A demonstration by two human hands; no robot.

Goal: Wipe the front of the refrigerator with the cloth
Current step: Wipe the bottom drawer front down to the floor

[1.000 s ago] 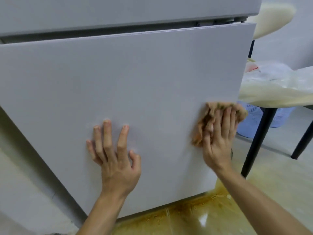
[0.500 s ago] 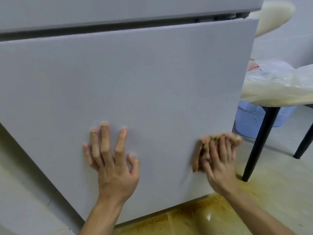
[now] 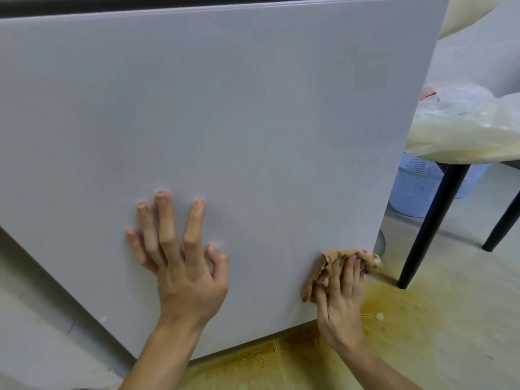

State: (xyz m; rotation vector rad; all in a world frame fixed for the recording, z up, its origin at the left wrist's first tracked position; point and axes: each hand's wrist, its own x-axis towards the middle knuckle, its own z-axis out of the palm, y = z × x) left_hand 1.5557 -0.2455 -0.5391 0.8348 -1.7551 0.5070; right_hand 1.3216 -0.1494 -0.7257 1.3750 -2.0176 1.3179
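A person's right hand [image 3: 340, 299] is pressing a crumpled brown patterned cloth [image 3: 329, 261] against the lower right corner of the refrigerator's grey front panel [image 3: 225, 122]. The fingers are lying straight over the fabric rather than curling round it, and the cloth is bunching above the fingertips and poking just past the panel's right edge. The left hand [image 3: 185, 277] is resting spread on the same panel, well to the left of the cloth, fingers straight and holding nothing, apparently bracing the person crouching in front. The wiping itself looks to be the step in hand, with the cloth working the bottom right of the front, close to the lower edge. The next move seems to be calling for a fresh pass across the strip between the two hands, under even, flat pressure, and for the left hand to be lifting clear so the patch beneath it gets wiped too. Below the panel a yellow-brown stain [image 3: 408, 319] is spreading over the pale floor. Beyond it are a black chair leg [image 3: 430, 223], a pale blue perforated basket [image 3: 413, 190] and crumpled clear plastic [image 3: 464, 128] on the seat.
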